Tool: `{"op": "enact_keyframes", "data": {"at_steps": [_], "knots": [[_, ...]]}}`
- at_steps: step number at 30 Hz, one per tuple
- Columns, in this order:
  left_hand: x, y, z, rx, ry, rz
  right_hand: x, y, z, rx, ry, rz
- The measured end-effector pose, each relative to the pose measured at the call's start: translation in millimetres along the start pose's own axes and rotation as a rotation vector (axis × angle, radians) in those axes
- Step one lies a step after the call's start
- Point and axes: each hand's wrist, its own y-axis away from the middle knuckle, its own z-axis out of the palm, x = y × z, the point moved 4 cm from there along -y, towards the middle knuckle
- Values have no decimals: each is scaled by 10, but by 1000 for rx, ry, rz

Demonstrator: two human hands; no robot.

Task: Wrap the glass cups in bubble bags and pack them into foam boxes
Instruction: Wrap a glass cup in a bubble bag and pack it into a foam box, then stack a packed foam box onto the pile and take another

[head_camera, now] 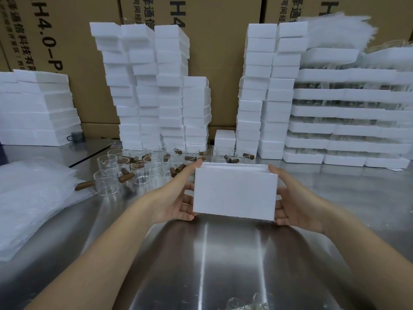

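**A:** Entry 1. Fingers?

**B:** Both sets are clamped on the foam box point(234, 193). On the left hand point(174, 202), the fingers point(194, 164) run up the left end. The forefinger tip sits on the far top corner and the thumb is at the near bottom corner. The right hand point(297, 204) mirrors this on the right end, with its fingers point(274, 170) hooked over the far edge.

**A:** Box position?

**B:** It is held between the hands, clear of the desk point(223, 253), with the broad face tilted toward the wearer. A seam shows at the far top edge. I cannot tell whether a cup is inside.

**A:** Handling estimate?

**B:** Judged light and stiff but crumbly, since the bottom edge looks ragged. The surface is matte, so little slip is expected. It is best gripped by the two short ends with spread pressure, as here. A hard pinch on one corner would likely dent or snap it. If it is two halves, press across the seam so they do not part.

**A:** Surroundings?

**B:** Glass cups point(134, 168) with brown handles stand loose just beyond the box. They are judged fragile and slick, so take them by the body. Bubble bags point(33, 198) are piled at the left. Foam stacks point(156, 86) line the back, in front of cardboard cartons point(223, 63).
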Motion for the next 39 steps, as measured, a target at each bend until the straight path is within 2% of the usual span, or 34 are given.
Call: {"op": "enact_keyframes", "data": {"at_steps": [9, 15, 20, 24, 27, 33, 36, 39], "knots": [[88, -46, -32, 82, -24, 207, -77, 130, 61, -68, -31, -51], [113, -8, -27, 136, -17, 262, -108, 156, 104, -122, -65, -92], [116, 19, 23, 166, 39, 286, -146, 115, 116, 47, -49, -265], [114, 53, 130, 194, 222, 316, -280, 172, 161, 262, 94, -585], [126, 89, 314, 108, 428, 273, -337, 282, 192, 392, 281, -796], [166, 126, 432, 148, 742, 279, -332, 361, 336, 504, 409, -933], [179, 186, 667, 96, 690, 243, -298, 376, 486, 644, 491, -996], [273, 201, 917, 9, 529, 268, -232, 339, 607, 696, 471, -1013]]}}
